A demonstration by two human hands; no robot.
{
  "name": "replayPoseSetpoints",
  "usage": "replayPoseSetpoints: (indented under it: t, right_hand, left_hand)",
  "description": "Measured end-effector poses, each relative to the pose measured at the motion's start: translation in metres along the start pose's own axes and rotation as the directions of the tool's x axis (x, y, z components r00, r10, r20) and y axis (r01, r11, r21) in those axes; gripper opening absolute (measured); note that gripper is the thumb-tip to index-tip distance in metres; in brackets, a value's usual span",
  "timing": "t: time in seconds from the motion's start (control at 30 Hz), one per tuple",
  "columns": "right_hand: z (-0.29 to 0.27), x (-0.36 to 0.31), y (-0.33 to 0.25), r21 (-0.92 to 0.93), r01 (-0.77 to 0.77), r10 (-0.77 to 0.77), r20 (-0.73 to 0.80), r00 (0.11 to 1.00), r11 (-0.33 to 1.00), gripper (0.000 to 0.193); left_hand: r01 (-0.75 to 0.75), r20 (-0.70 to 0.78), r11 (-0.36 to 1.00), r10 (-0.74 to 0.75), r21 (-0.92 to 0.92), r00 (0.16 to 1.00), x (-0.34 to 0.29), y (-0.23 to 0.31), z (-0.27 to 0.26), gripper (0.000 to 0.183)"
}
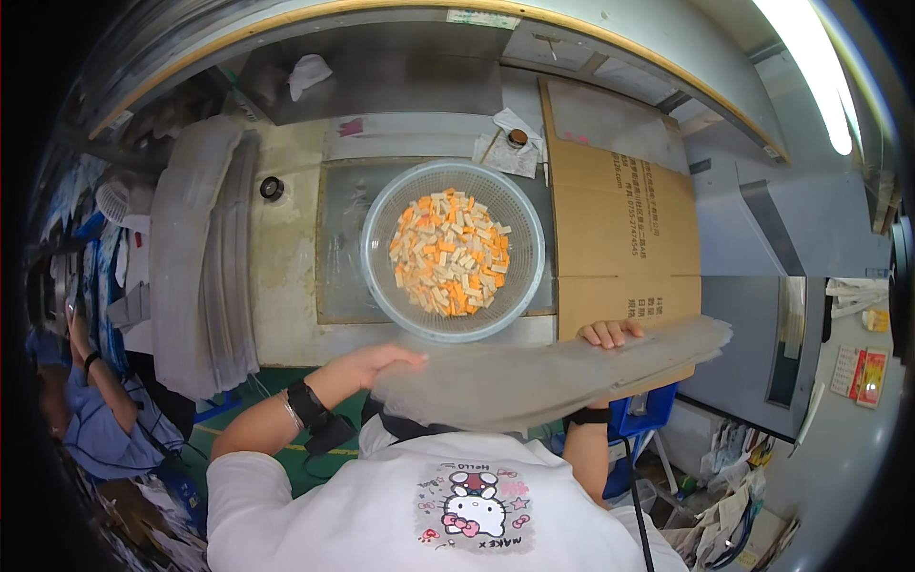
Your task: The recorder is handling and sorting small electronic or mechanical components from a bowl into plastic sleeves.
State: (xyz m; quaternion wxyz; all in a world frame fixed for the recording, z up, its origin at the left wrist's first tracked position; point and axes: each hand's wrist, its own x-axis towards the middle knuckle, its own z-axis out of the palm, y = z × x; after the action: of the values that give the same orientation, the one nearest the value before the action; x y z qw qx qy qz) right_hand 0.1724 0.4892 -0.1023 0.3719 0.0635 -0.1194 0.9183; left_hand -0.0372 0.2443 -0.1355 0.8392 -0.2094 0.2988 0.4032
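Left grip (389, 359), right grip (610, 333) hold translucent sheeting (519, 381) (spread apart).

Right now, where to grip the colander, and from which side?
Grip the colander by its rim at opposite left and right points, from outside. It stands upright, round and open-topped; the loose orange and pale pieces inside would likely shift if it tilted, and the plastic sheeting is held across the near side.

Hands (610, 332) holding translucent sheeting (534, 383); beyond it, round basket (528, 253) of orange and beige pieces (450, 253).
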Motion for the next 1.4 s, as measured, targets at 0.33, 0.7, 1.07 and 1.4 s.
replayPoseSetpoints:
  t: [0.33,0.7,1.07,1.4]
  right_hand:
    - [-0.013,0.042,0.030,-0.279,-0.051,-0.058,-0.370,0.927,0.959,0.042]
    - [-0.071,0.005,-0.011,-0.758,-0.298,0.057,-0.327,0.943,0.580,0.045]
    - [-0.064,0.017,-0.032,-0.287,-0.661,0.285,-0.733,0.617,0.693,0.046]
    - [-0.055,0.030,-0.008,-0.850,-0.525,-0.012,-0.525,0.851,-0.047,0.033]
  left_hand:
    - [-0.656,-0.071,0.656,0.726,0.373,0.685,-0.019,0.057,-0.005,0.036]
    - [-0.673,-0.228,0.604,0.792,0.426,0.567,-0.037,0.025,-0.040,0.034]
    - [-0.661,-0.145,0.470,0.863,0.586,0.485,-0.066,0.023,-0.049,0.032]
    - [-0.619,-0.109,0.302,0.938,0.725,0.330,-0.077,0.018,-0.046,0.021]
